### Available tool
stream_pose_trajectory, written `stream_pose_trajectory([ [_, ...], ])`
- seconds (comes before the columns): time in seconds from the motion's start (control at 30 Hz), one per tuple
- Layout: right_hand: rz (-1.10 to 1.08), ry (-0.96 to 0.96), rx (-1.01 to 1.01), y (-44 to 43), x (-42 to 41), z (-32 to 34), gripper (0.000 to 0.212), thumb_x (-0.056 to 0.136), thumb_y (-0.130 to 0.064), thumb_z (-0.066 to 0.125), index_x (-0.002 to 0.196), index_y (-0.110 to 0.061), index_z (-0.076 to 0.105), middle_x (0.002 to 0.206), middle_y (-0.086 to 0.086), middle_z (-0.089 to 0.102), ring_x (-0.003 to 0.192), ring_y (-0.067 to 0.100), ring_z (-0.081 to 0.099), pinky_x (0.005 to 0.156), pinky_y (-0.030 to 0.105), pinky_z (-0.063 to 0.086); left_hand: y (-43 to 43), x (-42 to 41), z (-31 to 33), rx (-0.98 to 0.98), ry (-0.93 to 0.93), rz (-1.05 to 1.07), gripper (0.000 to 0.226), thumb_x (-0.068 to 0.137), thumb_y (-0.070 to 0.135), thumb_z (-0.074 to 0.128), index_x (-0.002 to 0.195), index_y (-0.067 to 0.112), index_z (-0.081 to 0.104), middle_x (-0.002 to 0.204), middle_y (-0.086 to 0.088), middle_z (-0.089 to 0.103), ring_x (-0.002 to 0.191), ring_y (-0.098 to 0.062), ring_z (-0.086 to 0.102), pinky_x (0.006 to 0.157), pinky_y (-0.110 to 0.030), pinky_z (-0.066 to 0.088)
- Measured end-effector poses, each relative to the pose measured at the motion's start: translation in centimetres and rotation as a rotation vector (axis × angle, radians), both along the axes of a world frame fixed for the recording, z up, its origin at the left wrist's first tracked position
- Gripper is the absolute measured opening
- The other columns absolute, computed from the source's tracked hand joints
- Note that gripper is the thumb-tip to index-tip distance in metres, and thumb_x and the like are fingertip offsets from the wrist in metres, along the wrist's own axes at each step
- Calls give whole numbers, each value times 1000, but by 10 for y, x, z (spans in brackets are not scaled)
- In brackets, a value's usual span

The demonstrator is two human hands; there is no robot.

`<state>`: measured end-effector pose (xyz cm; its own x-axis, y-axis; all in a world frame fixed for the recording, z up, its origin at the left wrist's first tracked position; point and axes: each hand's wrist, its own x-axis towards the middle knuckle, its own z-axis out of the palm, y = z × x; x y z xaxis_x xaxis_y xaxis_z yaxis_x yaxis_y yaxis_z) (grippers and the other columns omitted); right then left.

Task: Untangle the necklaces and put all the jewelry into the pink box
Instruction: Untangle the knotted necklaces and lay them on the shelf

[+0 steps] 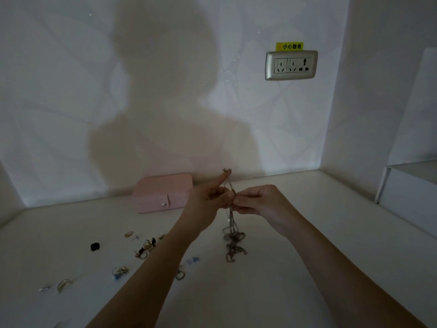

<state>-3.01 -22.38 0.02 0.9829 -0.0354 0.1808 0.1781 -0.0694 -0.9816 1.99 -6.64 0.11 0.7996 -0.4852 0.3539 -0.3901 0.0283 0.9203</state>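
A bunch of tangled necklaces (233, 242) hangs from my two hands, its lower end piled on the white table. My left hand (208, 197) holds the chains with the forefinger pointing up, a strand looped over its tip. My right hand (255, 200) pinches the chains just to the right of the left one. The pink box (163, 194) lies shut against the wall, behind and to the left of my hands. Several earrings and rings (144, 249) are scattered on the table at the front left.
A small black piece (95, 246) lies left of the earrings. A white box (411, 192) stands at the right edge. A wall socket (291, 65) with a yellow label sits above. The table (295, 268) meets the walls at back and right.
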Motion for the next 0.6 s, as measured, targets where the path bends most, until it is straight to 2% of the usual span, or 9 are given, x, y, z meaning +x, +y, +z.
stream_pose_trajectory([
  [0.23, -31, 0, 90, 0, -2, 4, 16, 87, -8, 66, 99, -2, 73, 91, 15, 74, 82, 18, 71, 73, 23, 56, 1, 1, 1, 48, -49, 12, 53, 94, 0, 51, 143, 17, 37, 76, 2, 58, 66, -1, 54, 72, -17, 50],
  [0.33, -83, 0, 2, 0, -3, 5, 8, 84, -7, 69, 90, -6, 75, 81, 10, 74, 75, 14, 70, 70, 22, 56, -2, -1, -1, 109, -93, 29, 54, 94, -4, 49, 143, 17, 36, 74, 2, 55, 62, 2, 54, 70, -17, 50],
  [0.47, -186, -34, -200, 3, -2, 4, 8, 81, -4, 69, 76, -10, 73, 67, 2, 71, 63, 10, 67, 61, 19, 53, -6, -5, -2, 179, -151, 47, 56, 93, -1, 51, 142, 21, 40, 77, 3, 56, 65, -2, 56, 75, -34, 52],
  [0.6, -226, -52, -210, 3, -1, 4, 11, 80, -2, 66, 72, -10, 69, 66, 2, 69, 62, 10, 65, 57, 18, 50, -9, -11, 0, 176, -117, 26, 59, 91, -2, 53, 143, 22, 38, 76, 3, 57, 63, -1, 57, 72, -31, 54],
])
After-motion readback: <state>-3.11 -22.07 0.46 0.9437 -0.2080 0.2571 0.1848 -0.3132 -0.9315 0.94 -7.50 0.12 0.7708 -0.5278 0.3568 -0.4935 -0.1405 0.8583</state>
